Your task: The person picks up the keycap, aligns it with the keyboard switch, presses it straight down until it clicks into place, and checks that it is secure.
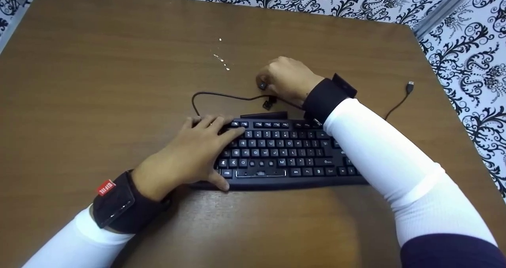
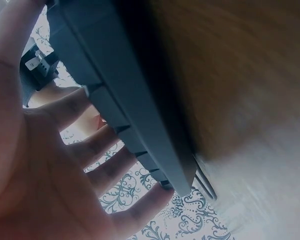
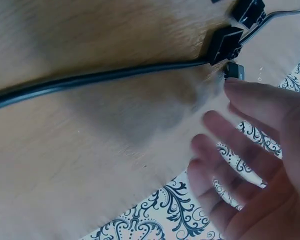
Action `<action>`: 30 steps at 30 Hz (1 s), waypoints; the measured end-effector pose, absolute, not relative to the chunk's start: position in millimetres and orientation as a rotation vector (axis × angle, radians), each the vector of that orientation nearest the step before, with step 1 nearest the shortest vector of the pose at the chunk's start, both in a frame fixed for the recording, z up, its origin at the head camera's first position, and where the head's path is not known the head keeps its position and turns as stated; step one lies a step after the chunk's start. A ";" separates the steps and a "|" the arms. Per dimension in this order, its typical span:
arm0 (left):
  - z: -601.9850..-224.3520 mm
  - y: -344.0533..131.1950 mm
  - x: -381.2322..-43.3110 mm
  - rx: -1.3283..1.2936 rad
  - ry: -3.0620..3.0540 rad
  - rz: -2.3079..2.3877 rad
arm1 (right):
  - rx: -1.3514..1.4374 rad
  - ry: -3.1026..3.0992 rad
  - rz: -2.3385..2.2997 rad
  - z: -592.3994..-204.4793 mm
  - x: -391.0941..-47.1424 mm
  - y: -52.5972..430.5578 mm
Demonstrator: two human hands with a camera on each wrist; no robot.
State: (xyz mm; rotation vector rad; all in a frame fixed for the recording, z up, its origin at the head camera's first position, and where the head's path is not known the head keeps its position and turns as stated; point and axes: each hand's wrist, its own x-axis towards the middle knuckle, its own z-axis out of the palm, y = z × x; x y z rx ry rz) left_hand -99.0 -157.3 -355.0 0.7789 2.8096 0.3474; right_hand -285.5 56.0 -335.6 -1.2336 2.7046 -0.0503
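One spread left hand (image 1: 189, 153) resting on keyboard (image 1: 276, 152) | right hand (image 1: 290, 78) pinching keycap (image 1: 262, 86) | keep pinch light, keyboard steady

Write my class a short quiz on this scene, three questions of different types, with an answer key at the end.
1. True or false: in the head view, the USB plug lies to the left of the person's left grip.
2. Multiple choice: what is the right grip pinching?
A) a pencil
B) a small black piece
C) the USB plug
3. Fill in the blank: the left grip touches the black ____, which has rows of keys.

Key:
1. False; the plug lies far to its right.
2. B
3. keyboard
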 end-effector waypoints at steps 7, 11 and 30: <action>-354.7 -158.4 -98.9 0.782 2.824 0.342 | -1.364 2.662 -0.103 -337.2 -286.1 51.1; -355.2 -158.0 -99.3 0.797 2.834 0.338 | -1.341 2.659 -0.094 -338.6 -287.6 51.7; -354.9 -157.7 -99.4 0.785 2.805 0.361 | -1.294 2.651 -0.108 -339.4 -288.6 57.8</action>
